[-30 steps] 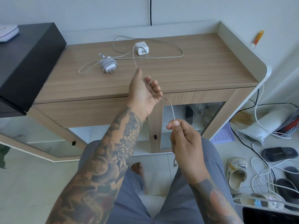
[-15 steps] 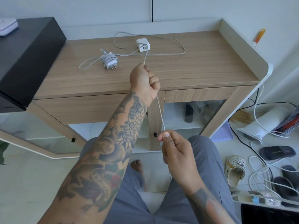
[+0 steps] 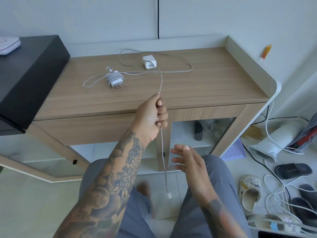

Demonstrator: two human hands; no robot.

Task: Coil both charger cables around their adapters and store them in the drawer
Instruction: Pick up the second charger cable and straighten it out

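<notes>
The left grip (image 3: 152,117) is a fist closed round the thin white charger cable (image 3: 160,83) at the front edge of the light wooden surface (image 3: 214,79), while the right grip (image 3: 190,162) hangs just below and to the right of it with fingers spread, holding nothing. Beyond the left grip the cable runs up across the surface to the square white adapter (image 3: 149,62); below it the cable dangles free to its small white connector (image 3: 169,195), left of the right grip. To the upper left of the left grip lies the second white adapter wound in its own cable (image 3: 114,79), a loose loop trailing from it.
</notes>
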